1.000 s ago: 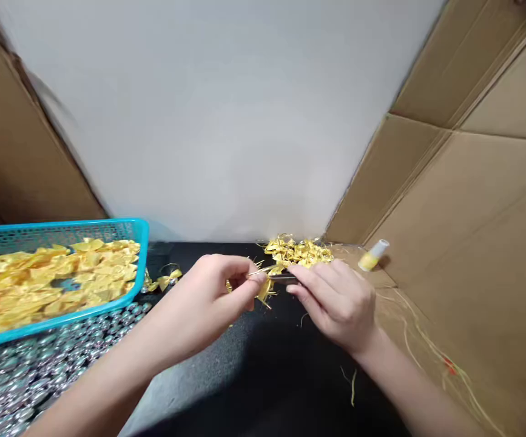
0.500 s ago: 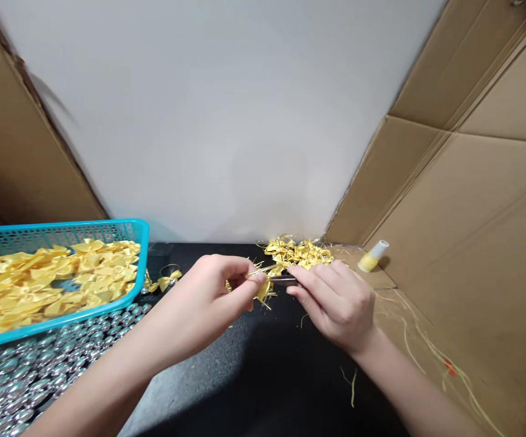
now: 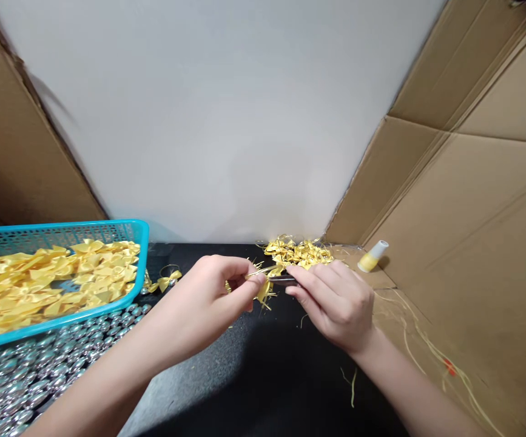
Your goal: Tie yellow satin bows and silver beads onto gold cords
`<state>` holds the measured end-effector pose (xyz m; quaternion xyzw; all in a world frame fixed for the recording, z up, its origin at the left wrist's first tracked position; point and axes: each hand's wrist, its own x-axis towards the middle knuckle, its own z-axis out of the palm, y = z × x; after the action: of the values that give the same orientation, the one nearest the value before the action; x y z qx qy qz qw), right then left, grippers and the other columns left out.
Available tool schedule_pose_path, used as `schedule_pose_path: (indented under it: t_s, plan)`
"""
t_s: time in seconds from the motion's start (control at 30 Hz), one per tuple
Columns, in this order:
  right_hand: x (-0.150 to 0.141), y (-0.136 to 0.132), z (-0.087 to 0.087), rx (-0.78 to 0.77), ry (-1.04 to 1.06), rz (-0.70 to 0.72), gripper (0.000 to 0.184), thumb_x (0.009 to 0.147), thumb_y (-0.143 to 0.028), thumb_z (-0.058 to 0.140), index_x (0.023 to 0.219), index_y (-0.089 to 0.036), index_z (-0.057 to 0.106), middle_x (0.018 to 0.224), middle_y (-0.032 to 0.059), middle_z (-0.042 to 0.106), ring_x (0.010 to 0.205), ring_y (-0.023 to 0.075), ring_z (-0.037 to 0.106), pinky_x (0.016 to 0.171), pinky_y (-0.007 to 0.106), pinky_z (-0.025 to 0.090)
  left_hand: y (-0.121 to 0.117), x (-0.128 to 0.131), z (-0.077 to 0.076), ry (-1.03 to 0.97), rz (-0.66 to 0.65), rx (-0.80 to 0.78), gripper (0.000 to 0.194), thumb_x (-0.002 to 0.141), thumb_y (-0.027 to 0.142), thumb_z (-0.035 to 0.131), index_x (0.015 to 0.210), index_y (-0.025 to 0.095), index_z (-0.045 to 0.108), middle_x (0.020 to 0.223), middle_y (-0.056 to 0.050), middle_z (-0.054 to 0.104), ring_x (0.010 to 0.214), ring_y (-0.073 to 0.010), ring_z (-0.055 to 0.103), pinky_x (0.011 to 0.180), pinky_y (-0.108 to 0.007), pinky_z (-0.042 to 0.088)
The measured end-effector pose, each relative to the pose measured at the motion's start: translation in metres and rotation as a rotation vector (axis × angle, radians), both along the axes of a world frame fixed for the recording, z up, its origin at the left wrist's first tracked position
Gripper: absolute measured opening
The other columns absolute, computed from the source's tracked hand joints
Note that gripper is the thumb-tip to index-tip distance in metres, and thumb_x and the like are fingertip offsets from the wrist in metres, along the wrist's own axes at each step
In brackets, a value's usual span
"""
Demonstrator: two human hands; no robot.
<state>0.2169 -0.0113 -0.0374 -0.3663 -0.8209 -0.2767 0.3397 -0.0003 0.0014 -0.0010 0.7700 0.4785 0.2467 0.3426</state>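
Note:
My left hand (image 3: 208, 297) is pinched shut on a small yellow ribbon bow (image 3: 263, 289) with thin gold thread sticking out of it. Close to its right, my right hand (image 3: 335, 297) is closed round a thin dark tool (image 3: 281, 280) whose tip touches the bow. Both hands hover just above the black table top (image 3: 263, 370). Right behind them lies a heap of yellow bows (image 3: 300, 250).
A turquoise plastic basket (image 3: 142, 243) full of yellow bows stands at the left, over a spread of silver beads (image 3: 12, 388). One loose bow (image 3: 166, 280) lies beside the basket. A small yellow bottle (image 3: 372, 255) lies on the cardboard (image 3: 472, 243) at the right. Thread scraps (image 3: 352, 383) lie near my right wrist.
Almost nothing differs. Both hands keep the same grip in the same place, and the view has shifted very slightly.

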Motion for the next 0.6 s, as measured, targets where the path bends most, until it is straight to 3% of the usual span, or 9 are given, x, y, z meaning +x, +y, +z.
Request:
schedule_pose_path:
  t_s: [0.23,0.6]
  plan:
    - [-0.0020,-0.0007,0.0048,-0.308,0.202,0.095,0.024,0.095,-0.032,0.049,0.095,-0.015,0.066,0.074,0.0031,0.066,0.066,0.0155,0.058,0.062,0.027,0.041,0.0003,-0.0003,-0.0014,0.013,0.015,0.005,0.036,0.088,0.043,0.045,0.063,0.019,0.053,0.057,0.005,0.042,0.054,-0.0110,0.037,0.047,-0.022,0.027]
    - [-0.0035,0.0012,0.0046,-0.346,0.236,0.110,0.024,0.094,-0.031,0.051,0.091,-0.015,0.068,0.075,0.0032,0.068,0.067,0.0152,0.061,0.062,0.027,0.043,0.0002,0.0010,0.0014,0.010,0.009,0.005,0.034,0.088,0.041,0.044,0.063,0.019,0.049,0.058,0.005,0.037,0.055,-0.0114,0.034,0.047,-0.022,0.025]
